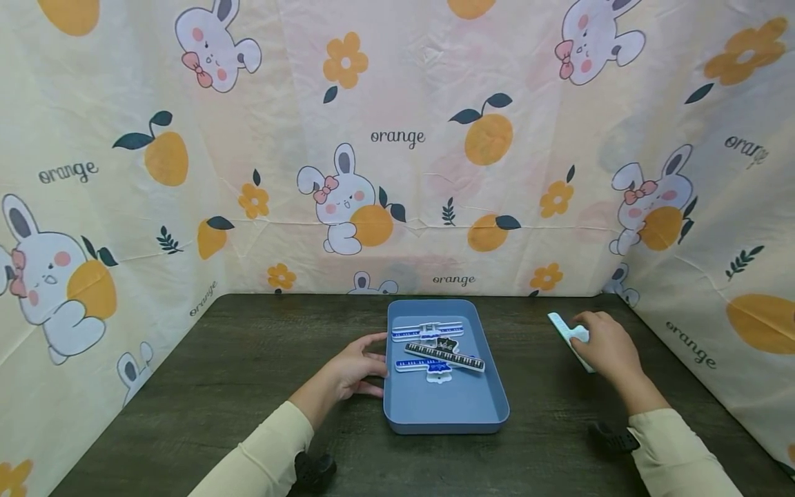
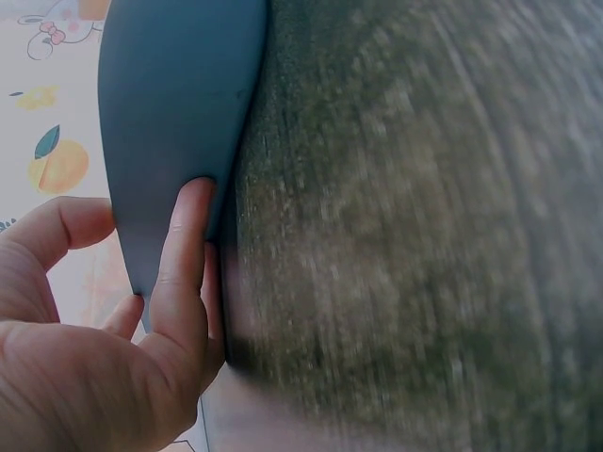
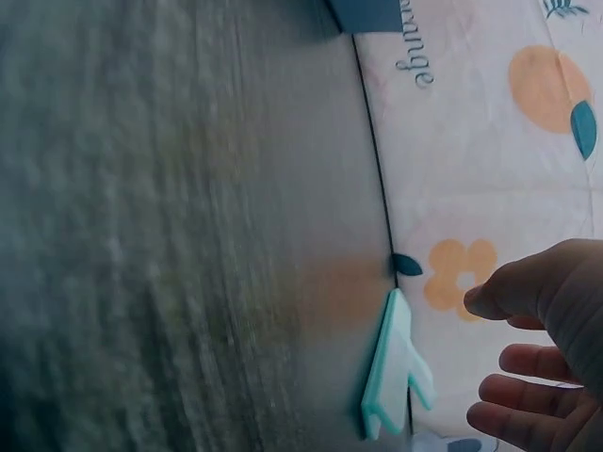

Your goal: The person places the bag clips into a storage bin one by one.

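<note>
The left hand [image 1: 355, 366] rests against the left side of the blue tray [image 1: 444, 414], its fingers spread along the outer wall and rim. Inside the tray lie blue-and-white clips [image 1: 427, 331] with a keyboard pattern. A black keyboard-pattern clip [image 1: 444, 356] lies slantwise over one of them. Farther right, a mint-green long-jawed clip [image 3: 388, 367] sits on the table. The right hand [image 1: 605, 345] hovers close at the clip's handle; the right wrist view shows its loosely bent fingers [image 3: 528, 391] apart from the clip.
The dark wood-grain table [image 1: 261, 366] carries the tray near its middle. A cloth printed with rabbits and oranges [image 1: 428, 179] rises behind the table and along both sides. A dark strap device [image 1: 611, 437] sits at the right wrist.
</note>
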Tool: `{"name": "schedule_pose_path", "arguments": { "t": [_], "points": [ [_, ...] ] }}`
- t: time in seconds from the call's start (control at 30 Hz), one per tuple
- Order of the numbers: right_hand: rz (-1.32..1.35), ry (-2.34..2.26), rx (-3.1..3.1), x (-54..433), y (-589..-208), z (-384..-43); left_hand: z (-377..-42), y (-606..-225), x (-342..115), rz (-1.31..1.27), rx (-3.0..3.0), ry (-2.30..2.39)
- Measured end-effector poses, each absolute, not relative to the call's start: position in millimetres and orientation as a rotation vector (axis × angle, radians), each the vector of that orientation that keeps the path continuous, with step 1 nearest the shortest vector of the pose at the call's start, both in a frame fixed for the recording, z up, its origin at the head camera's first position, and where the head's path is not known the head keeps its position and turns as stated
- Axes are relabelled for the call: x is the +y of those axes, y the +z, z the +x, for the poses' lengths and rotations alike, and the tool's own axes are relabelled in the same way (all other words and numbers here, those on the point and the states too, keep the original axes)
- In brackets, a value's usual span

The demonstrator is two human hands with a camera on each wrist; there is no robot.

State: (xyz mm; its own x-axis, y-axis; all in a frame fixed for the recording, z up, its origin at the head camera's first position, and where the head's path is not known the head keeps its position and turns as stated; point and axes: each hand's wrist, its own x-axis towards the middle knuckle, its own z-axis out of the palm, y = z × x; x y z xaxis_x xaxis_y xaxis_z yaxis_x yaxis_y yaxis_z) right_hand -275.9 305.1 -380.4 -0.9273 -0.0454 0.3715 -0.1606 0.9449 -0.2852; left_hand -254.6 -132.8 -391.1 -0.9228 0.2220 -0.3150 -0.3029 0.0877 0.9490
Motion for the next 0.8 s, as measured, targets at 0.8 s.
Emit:
{"name": "schedule_pose_path", "arguments": {
  "t": [0.8],
  "points": [
    [0.043, 0.457, -2.978, 316, -388, -304, -255, -391, -134, -0.079, 1.99, 1.893]
  ]
}}
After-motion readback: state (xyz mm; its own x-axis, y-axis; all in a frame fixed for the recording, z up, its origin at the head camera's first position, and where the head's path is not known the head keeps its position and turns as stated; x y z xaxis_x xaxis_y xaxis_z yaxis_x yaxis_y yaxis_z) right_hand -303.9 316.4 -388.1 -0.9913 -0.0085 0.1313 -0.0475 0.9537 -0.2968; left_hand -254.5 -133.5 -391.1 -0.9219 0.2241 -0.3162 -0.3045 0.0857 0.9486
